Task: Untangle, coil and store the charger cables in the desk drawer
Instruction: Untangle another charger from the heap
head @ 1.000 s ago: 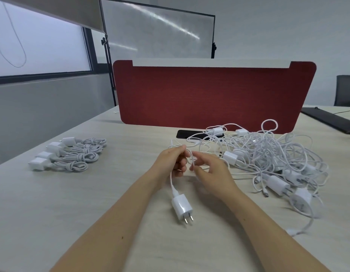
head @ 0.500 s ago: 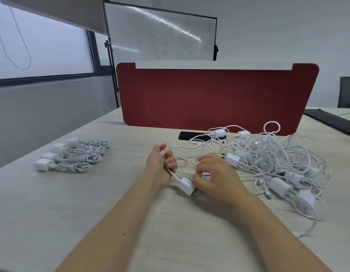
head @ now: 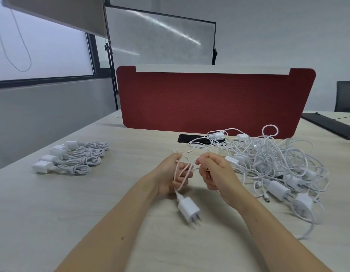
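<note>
Left hand [head: 167, 174] grips a white cable [head: 176, 171]: the fingers are curled and loops of the cable lie across them. Right hand [head: 215, 173] pinches the same cable just beside the left, fingers curled inward. The hands are near each other, not touching.

The cable's plug [head: 188, 210] hangs below the left hand, tilted, with its prongs toward the camera. It sits low over the desk [head: 91, 203]; I cannot tell whether it touches the surface. From the top of the left hand a strand of the cable runs off toward the far right.

Tangled pile [head: 278, 165]: on the desk just to the right of the right hand. It is many white cables knotted together, with several plugs showing at its near and far edges.

Coiled chargers [head: 72, 159]: four in a row at the left of the desk, well apart from the hands. Each cable is wound into a tight bundle with its plug at the left end.

Black phone [head: 186, 138]: lies flat beyond the hands, with strands from the pile crossing its right end.

Red divider [head: 209, 101]: stands upright across the far side of the desk, behind the phone and the pile.
</note>
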Tool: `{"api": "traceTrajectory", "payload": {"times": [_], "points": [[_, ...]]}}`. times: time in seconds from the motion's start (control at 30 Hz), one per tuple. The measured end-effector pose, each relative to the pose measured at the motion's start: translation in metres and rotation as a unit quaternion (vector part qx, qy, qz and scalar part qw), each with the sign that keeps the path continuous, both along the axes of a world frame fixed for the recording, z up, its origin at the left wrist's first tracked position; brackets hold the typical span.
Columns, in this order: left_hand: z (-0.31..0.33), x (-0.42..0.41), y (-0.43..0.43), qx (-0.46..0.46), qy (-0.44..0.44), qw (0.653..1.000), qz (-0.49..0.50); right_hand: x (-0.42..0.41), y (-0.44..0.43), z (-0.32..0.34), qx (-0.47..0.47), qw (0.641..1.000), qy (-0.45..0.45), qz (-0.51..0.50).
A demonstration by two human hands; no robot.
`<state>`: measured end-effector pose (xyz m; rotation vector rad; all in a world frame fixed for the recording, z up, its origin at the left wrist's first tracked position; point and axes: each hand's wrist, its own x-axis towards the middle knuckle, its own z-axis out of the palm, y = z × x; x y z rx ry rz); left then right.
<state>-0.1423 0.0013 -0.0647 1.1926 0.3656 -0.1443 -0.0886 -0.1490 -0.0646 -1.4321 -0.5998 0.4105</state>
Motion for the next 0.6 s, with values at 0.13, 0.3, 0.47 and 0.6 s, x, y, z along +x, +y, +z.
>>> {"api": "traceTrajectory", "payload": {"times": [0.13, 0.3, 0.47, 0.6], "points": [[0.004, -0.006, -0.013, 0.061, 0.010, 0.995, -0.083, 0.006, 0.001, -0.010, -0.025, 0.992, -0.064, -0.101], [0.004, -0.008, -0.021, 0.161, -0.014, 0.982, -0.095, 0.007, 0.005, -0.012, -0.005, 0.991, -0.065, -0.114], [-0.001, -0.004, -0.026, 0.236, -0.070, 0.969, -0.001, 0.009, 0.005, -0.014, -0.028, 0.992, -0.078, -0.096], [-0.004, 0.005, -0.015, 0.299, -0.128, 0.932, 0.159, 0.016, 0.002, -0.024, -0.132, 0.975, -0.160, -0.077]]}}
